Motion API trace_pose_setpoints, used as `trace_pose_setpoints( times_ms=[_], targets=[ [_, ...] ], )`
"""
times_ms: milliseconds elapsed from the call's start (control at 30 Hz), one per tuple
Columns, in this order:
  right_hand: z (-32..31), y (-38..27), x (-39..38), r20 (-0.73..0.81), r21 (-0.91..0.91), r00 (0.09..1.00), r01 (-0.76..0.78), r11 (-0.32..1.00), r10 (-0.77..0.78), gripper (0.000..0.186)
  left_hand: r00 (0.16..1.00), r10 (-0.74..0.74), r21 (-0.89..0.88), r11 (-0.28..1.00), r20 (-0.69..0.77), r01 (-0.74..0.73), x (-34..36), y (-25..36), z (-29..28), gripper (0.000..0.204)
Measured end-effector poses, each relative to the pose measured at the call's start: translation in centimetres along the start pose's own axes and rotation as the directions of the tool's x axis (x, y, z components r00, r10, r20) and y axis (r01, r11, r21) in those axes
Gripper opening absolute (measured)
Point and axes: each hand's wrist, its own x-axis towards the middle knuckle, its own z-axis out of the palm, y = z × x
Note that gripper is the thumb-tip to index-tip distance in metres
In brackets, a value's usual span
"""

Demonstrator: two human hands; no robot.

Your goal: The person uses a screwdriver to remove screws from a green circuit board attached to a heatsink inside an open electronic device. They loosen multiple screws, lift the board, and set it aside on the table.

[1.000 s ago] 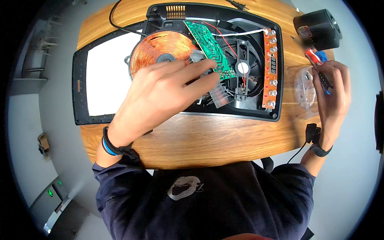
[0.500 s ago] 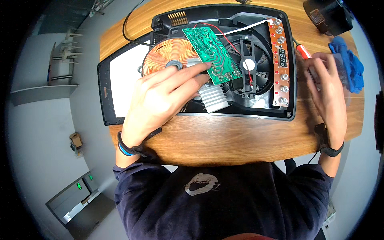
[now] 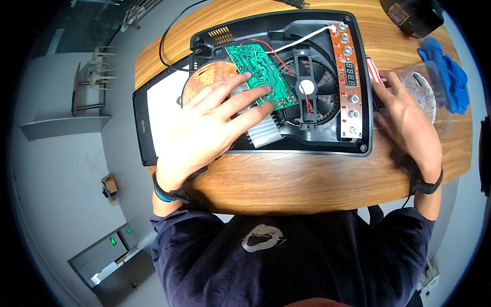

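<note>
My left hand (image 3: 200, 125) lies over the green circuit board (image 3: 263, 82), fingers spread with their tips on it. Under that hand are a finned metal heat sink (image 3: 266, 133) and a round copper coil (image 3: 207, 77), both partly covered. They sit in a black open housing (image 3: 245, 149), an induction cooker by its looks. Beside its right edge, my right hand (image 3: 411, 115) is closed around a screwdriver (image 3: 374, 70) with a red-and-white handle; the lower part is hidden by the fingers. Nearby inside the housing are a fan (image 3: 325, 77) and an orange-brown display board (image 3: 341, 92).
A clear plastic bag (image 3: 424, 92) with silvery contents lies right of my right hand, beside a blue cloth (image 3: 450, 77). At the back right stands a black container (image 3: 411, 18). A black cord (image 3: 171, 25) and plug (image 3: 296, 3) lie along the far edge.
My left fingers have spread farther across the circuit board. My right hand has shifted left and closed around the screwdriver, whose handle now points more steeply; the plastic bag shows more. The whole view has shifted slightly.
</note>
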Motion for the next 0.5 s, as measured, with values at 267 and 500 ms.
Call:
trace_pose_setpoints(
  times_ms=[267, 500],
  targets=[
    [-2.1, -0.8, 1.1, -0.045, -0.030, 0.999, -0.009, 1.000, 0.008, 0.051, 0.999, 0.047, -0.032, 0.998, -0.007, -0.047, 0.4, -0.6, -1.2, 0.043],
    [-3.9, -4.2, 4.3, 0.098, -0.148, 0.995, -0.008, 0.989, 0.022, 0.058, 0.998, 0.058, -0.177, 0.983, 0.034, -0.051, -0.3, -1.6, -2.6, 0.036]
  ],
)
